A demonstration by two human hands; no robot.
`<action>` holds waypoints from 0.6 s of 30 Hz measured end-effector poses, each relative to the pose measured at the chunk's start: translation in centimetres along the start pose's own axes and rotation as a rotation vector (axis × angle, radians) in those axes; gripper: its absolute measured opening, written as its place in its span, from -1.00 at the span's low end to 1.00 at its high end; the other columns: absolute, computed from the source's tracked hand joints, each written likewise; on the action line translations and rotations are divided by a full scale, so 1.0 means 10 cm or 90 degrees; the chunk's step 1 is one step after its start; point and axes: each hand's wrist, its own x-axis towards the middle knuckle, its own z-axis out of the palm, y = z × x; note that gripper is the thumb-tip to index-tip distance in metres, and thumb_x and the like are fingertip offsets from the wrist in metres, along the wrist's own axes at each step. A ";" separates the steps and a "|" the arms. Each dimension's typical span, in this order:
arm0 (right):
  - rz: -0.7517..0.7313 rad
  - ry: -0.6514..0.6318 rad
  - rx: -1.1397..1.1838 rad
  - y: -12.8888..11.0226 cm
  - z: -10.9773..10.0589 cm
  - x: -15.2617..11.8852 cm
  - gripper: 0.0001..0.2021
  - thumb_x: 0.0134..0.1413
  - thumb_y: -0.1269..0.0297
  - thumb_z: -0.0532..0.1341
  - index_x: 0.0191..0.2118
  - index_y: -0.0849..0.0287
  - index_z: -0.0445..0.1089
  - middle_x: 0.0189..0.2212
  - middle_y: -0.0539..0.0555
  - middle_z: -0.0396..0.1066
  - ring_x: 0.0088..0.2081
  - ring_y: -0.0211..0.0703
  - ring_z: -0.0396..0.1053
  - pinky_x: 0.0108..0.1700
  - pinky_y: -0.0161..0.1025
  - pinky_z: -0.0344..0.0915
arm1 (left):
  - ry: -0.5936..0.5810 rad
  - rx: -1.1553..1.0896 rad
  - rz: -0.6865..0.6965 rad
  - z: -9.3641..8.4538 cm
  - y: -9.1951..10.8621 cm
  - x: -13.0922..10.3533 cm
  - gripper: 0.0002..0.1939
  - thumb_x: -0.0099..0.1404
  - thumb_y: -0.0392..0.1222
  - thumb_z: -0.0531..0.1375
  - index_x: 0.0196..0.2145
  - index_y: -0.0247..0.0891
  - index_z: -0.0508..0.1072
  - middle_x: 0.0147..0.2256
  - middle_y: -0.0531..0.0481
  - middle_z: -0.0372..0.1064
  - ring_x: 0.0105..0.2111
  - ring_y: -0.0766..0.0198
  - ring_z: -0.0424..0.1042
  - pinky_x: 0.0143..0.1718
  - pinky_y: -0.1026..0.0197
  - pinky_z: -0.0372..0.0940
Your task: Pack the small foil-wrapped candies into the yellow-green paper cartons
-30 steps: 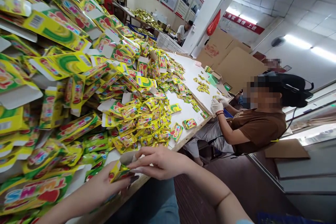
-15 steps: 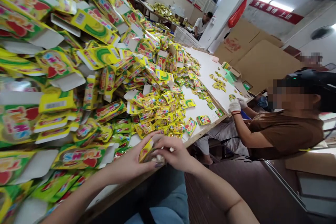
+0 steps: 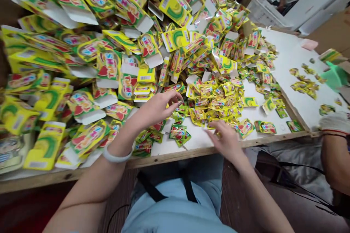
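Yellow packets (image 3: 218, 102) are lying heaped near the table edge (image 3: 155, 160), presumably for easy reach. The right hand (image 3: 225, 138) is hovering beside them, fingers spread. The left hand (image 3: 157, 108) is hanging curled by green packets (image 3: 179, 133); whether it's pinching anything, I can't tell. Boxes (image 3: 108, 63) are leaning together behind, likely sparing space.

packing workshop: printed cartons (image 3: 108, 63) heaped upper left, wood-edged worktable (image 3: 198, 138), crate (image 3: 266, 12) upper right, gloved co-worker (image 3: 335, 162) right edge.

Boxes (image 3: 108, 66): yellow and green, splashed with red watermelon and multicoloured lettering
Packets (image 3: 206, 91): yellow, some green
Tabletop (image 3: 166, 149): white
Clothing (image 3: 175, 218): light blue
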 end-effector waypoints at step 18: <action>0.314 0.090 0.472 -0.33 0.30 -0.13 -0.65 0.04 0.04 0.38 -0.24 0.06 0.24 -0.68 -0.15 0.36 -0.69 -0.28 0.29 -0.65 -0.40 0.10 | -0.041 0.252 0.081 0.94 0.09 0.14 -0.55 0.33 -0.09 0.24 0.07 -0.42 0.37 0.04 -0.35 0.39 0.05 -0.11 0.38 0.00 -0.06 0.34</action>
